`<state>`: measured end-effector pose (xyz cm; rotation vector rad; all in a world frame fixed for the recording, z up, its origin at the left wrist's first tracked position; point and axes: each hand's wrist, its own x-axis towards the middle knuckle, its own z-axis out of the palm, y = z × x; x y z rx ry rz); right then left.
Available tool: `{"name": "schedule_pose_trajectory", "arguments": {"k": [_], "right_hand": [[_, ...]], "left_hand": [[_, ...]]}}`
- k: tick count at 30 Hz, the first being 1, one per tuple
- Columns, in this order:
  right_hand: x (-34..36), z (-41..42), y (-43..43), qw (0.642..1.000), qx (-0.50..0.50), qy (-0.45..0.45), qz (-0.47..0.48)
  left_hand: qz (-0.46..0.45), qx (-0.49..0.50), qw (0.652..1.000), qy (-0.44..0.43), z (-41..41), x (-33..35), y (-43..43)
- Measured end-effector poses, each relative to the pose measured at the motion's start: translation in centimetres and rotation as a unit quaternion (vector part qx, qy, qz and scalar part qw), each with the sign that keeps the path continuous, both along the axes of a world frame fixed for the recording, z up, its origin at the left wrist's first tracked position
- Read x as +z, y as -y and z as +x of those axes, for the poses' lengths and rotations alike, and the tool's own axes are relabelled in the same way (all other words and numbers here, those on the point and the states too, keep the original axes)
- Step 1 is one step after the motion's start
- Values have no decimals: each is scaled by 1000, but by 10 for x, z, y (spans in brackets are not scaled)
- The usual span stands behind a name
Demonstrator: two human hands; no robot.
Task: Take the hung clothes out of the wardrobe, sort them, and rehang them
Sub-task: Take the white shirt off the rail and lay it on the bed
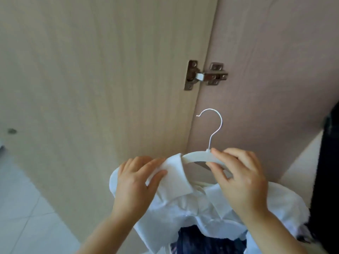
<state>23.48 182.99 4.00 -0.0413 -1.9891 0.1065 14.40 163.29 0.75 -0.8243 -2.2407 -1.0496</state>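
Head view: I see the left hand (pixel 135 182) pinching the collar (pixel 174 175) of a white shirt (pixel 183 204), fingers lying on top of the fold and thumb under it. The right hand (pixel 240 180) pinches the white hanger (pixel 196 157) at its top bar, thumb below and index finger above, just right of where the metal hook (pixel 213 125) meets the plastic. The hook stands upright and free, caught on nothing, with its open end facing left. The shirt is draped over the hanger: the left shoulder is covered by fabric, the middle of the bar is bare, and the rest runs behind the right hand, so I can't tell how far the right side is on. The shirt and hanger are held in the air in front of the wardrobe, low in the frame. Below the shirt I see a dark blue garment (pixel 207 239); what carries it, I can't tell. Behind: the light wood wardrobe door (pixel 91 70) stands open, joined by a metal hinge (pixel 203 75) to the pinkish side panel (pixel 275 70). Dark clothing (pixel 328 162) runs down the right edge. Pale tiled floor (pixel 18 198) lies at lower left.
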Motion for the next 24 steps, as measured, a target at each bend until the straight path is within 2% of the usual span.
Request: {"name": "schedule_pose_trajectory", "arguments": {"k": [9, 17, 24], "right_hand": [[-35, -84, 183, 978, 205, 37, -16], [-53, -130, 392, 935, 352, 46, -19], [-67, -159, 561, 884, 451, 101, -62]], "left_hand": [[-13, 208, 978, 14, 5, -25, 207], [-24, 370, 928, 48, 29, -35, 402], [-28, 483, 874, 51, 45, -45, 544]]}}
